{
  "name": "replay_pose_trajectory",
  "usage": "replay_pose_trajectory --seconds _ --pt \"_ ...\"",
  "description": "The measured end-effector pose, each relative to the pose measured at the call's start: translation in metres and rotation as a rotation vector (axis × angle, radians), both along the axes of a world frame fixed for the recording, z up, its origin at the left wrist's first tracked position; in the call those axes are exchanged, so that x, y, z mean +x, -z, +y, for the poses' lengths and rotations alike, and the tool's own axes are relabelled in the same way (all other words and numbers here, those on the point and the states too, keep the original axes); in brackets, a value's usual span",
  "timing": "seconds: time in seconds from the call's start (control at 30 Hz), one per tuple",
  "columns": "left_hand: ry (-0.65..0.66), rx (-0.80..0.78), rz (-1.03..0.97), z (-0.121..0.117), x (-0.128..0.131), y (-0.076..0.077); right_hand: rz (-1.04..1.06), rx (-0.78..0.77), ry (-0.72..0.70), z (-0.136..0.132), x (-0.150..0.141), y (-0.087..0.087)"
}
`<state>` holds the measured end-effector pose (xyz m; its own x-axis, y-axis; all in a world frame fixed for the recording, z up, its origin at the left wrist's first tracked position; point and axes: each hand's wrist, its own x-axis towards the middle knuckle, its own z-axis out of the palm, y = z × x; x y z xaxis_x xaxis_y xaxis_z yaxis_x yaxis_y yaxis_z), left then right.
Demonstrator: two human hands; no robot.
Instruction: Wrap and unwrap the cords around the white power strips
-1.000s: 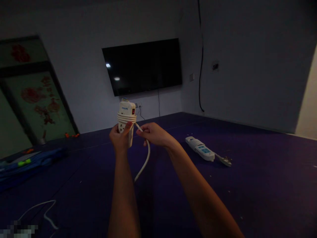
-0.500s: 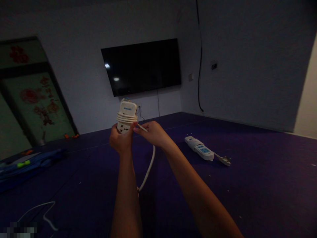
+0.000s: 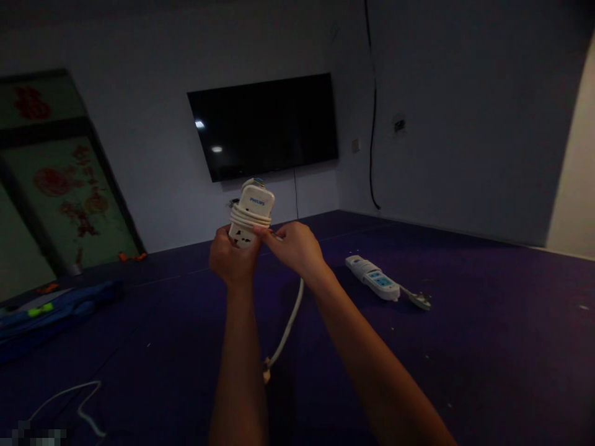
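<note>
A white power strip (image 3: 258, 199) with blue lettering is held up in front of me, its top tilted to the right. My left hand (image 3: 232, 257) is closed around its lower end, below several turns of white cord (image 3: 250, 217) wrapped about its middle. Just right of the strip, my right hand (image 3: 297, 244) pinches the loose run of that cord. From under this hand the power cord (image 3: 290, 322) hangs down to a plug (image 3: 266, 370), partly hidden behind my left forearm.
On the purple floor (image 3: 488, 322) at right lies another power strip (image 3: 372, 277), wrapped in its cord, with its plug (image 3: 421, 301) beside it. Blue cloth (image 3: 79, 306) and a thin white cable (image 3: 86, 412) lie at left. A television (image 3: 264, 127) hangs on the far wall.
The power strip has shifted right and tilted further to the right in my left hand. My right hand has moved slightly right with the cord, and the hanging plug shows more.
</note>
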<state>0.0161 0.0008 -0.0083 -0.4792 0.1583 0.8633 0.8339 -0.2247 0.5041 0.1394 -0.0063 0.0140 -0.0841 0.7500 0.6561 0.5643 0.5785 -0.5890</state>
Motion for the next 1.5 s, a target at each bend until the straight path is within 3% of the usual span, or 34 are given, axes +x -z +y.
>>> replay_pose_trajectory --seconds 0.13,0.3,0.43,0.57,0.73,0.93,1.17,1.5 --pt "0.121 -0.003 0.020 0.002 0.005 -0.002 0.027 -0.023 0.043 0.005 0.007 0.000" --pt "0.561 -0.023 0.073 0.006 0.003 -0.007 0.097 0.005 0.069 0.019 0.018 0.001" --pt "0.763 -0.052 0.026 0.005 0.002 -0.010 0.146 0.065 0.084 0.028 0.024 0.003" --pt "0.936 -0.063 -0.100 0.005 0.002 -0.010 0.183 0.093 0.109 0.028 0.025 0.003" --pt "1.134 -0.021 -0.395 0.011 0.002 -0.006 0.207 0.123 0.114 0.023 0.023 0.002" --pt "1.177 0.059 -0.588 0.019 0.010 -0.003 0.209 0.154 0.046 0.024 0.017 0.002" --pt "1.052 0.197 -0.477 0.023 0.015 -0.004 0.224 0.158 0.019 0.021 0.018 0.001" --pt "0.967 0.225 -0.341 0.014 0.004 -0.010 0.183 0.164 -0.078 0.016 0.016 0.000"
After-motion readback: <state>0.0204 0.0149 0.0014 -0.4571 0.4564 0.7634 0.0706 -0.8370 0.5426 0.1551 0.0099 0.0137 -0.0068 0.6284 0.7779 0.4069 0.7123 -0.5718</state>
